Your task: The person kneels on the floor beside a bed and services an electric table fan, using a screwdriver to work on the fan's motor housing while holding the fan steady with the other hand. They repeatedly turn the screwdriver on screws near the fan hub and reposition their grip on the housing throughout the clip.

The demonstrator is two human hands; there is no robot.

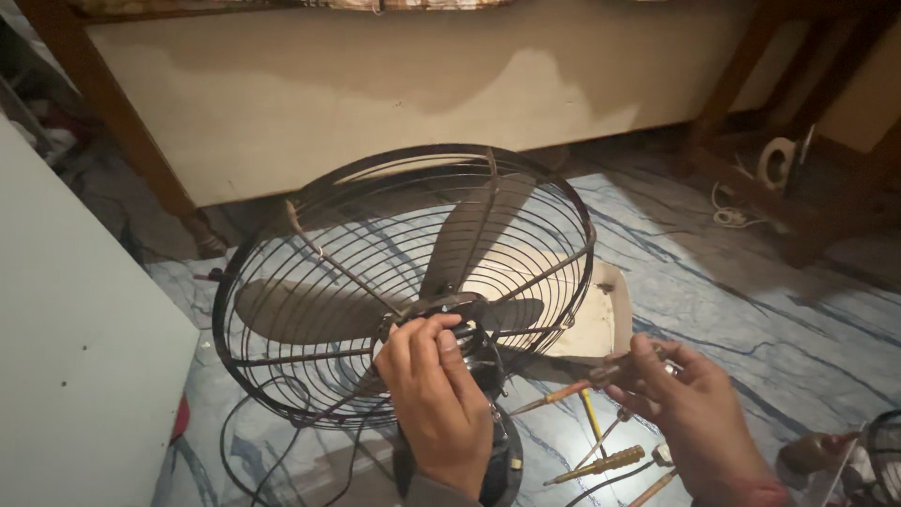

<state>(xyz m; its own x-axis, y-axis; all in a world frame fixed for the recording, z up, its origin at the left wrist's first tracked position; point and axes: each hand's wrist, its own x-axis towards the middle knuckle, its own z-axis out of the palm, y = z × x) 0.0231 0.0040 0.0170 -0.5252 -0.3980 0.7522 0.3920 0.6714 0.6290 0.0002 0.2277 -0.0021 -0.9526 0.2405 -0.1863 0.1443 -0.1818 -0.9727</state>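
Observation:
A table fan with a black wire cage (282,253) and dark blades (474,225) lies tilted on the floor, its rear side toward me. My left hand (436,399) grips the black hub (469,319) at the back centre of the cage, over the motor housing (502,451). To the right, my right hand (690,413) holds a screwdriver (563,392) with a wooden handle, its tip pointing left toward the motor. A black cable (244,441) loops under the cage.
Loose tools lie on the marbled blue-white floor: a yellow-handled screwdriver (601,463) and thin metal rods (601,437). A pale panel (75,357) stands at left, a wooden-framed board (375,84) behind, a tape roll (777,161) at right, another cage (882,455) at bottom right.

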